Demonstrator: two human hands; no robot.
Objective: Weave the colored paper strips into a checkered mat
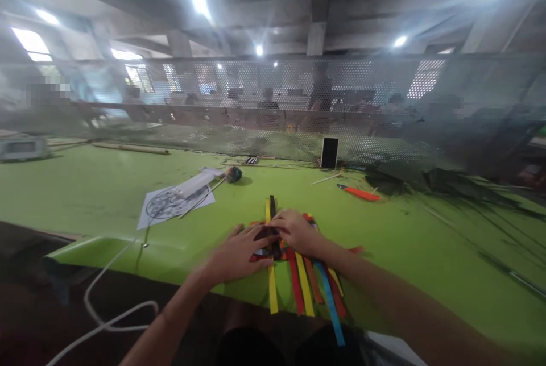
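Note:
A small weave of coloured strips lies near the table's front edge, mostly hidden under both my hands. My left hand [245,251] rests on its left part, fingers stretched out and spread. My right hand [296,232] comes in from the right, fingers bent together over the upper end of a dark strip [273,207]; its fingertips are partly hidden. Beside that runs a yellow strip [273,292]. Toward me hang loose ends: a red strip [296,286], a second yellow strip [306,292], an orange strip [314,283] and a blue strip [331,306], which passes over the edge.
A printed drawing sheet [153,212] and a dark round ball [233,174] lie on the green table cover [239,207]. Farther back stand a phone [330,153] and a mesh partition [256,87]. An orange-handled cutter [360,192] and dark leaf-like material [443,184] lie right. A white cable [104,275] hangs left.

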